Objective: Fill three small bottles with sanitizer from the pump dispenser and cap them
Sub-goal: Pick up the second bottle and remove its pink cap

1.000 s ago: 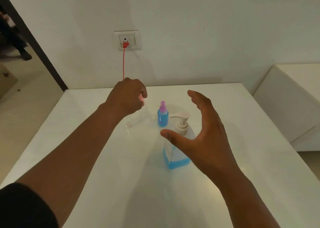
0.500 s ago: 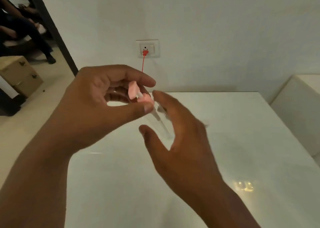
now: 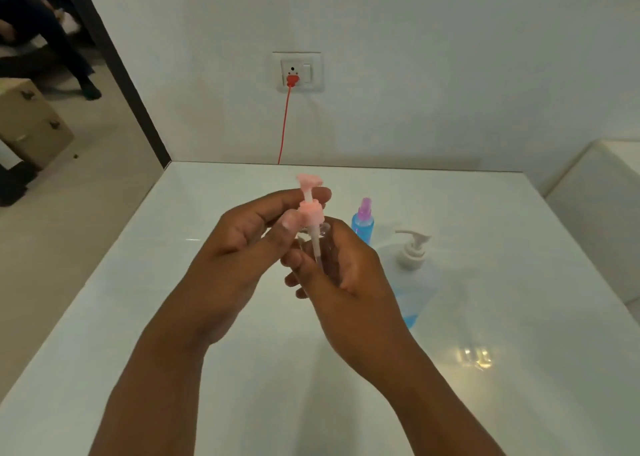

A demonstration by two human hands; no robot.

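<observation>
In the middle of the frame the left hand (image 3: 242,244) pinches the pink pump cap (image 3: 310,209), lifted above the small clear bottle (image 3: 323,247); its thin tube goes down into the bottle's neck. The right hand (image 3: 349,279) grasps this bottle from the right side. Right of the hands, a small blue bottle (image 3: 363,227) and the pump dispenser (image 3: 414,272) stand upright on the white table (image 3: 173,282).

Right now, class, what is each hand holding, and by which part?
The left hand pinches the pink pump cap at its collar, lifted with its tube still in the neck. The right hand grips the clear small bottle around its body.
</observation>
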